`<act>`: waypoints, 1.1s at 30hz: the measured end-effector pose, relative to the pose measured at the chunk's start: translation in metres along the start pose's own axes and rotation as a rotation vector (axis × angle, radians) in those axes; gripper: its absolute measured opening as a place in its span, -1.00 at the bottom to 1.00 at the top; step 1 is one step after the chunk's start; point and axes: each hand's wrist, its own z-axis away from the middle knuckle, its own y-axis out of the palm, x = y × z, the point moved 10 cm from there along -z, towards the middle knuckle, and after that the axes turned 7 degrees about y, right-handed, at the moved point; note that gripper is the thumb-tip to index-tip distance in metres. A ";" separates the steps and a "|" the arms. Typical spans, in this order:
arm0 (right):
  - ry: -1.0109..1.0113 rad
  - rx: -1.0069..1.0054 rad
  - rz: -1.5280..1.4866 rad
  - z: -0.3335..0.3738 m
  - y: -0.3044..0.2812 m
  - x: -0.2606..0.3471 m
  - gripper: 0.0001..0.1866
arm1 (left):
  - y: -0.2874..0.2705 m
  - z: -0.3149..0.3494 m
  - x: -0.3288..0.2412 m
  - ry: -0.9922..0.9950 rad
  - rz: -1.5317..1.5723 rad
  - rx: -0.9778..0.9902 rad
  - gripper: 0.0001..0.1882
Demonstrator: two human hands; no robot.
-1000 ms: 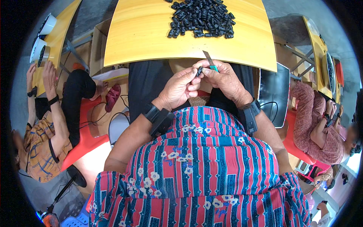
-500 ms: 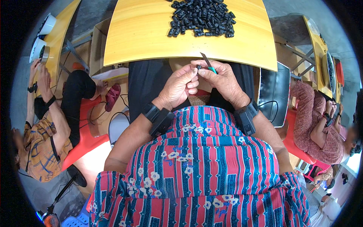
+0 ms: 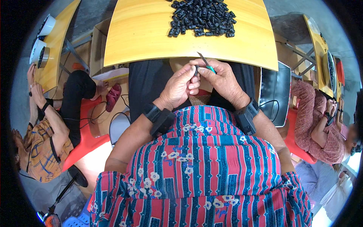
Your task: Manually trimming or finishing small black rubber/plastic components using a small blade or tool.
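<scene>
My left hand (image 3: 179, 86) is closed, pinching a small black plastic part (image 3: 196, 70) between thumb and fingertips. Close against it, my right hand (image 3: 221, 78) grips a craft knife (image 3: 210, 68) with a green handle; its dark pointed blade sticks up and to the left, toward the table edge. The right thumb comes up to the black part, and whether it touches it I cannot tell. Both hands are held over my lap, just this side of the yellow table (image 3: 151, 47). A heap of similar black parts (image 3: 202, 18) lies at the table's far side.
A black-lined box (image 3: 273, 96) stands right of my legs, and a cardboard box (image 3: 99, 47) is under the table's left side. Co-workers sit on red chairs at both sides; one person's hands (image 3: 37, 92) are near white bowls (image 3: 38, 51) on the left table.
The knife blade has shifted slightly left, and the black part has tilted a little in my fingers. The left co-worker's hands have moved down and closer together.
</scene>
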 end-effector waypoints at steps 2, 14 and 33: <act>0.019 -0.179 0.071 0.004 -0.014 0.001 -0.76 | -0.003 -0.003 -0.002 0.028 0.003 -0.002 -0.76; -0.206 -0.094 0.755 0.014 0.013 0.023 -0.74 | -0.012 -0.002 -0.009 0.098 -0.078 -0.080 -0.84; -0.189 -0.104 0.751 0.009 0.015 0.020 -0.73 | -0.014 -0.002 -0.006 0.085 -0.043 -0.069 -0.84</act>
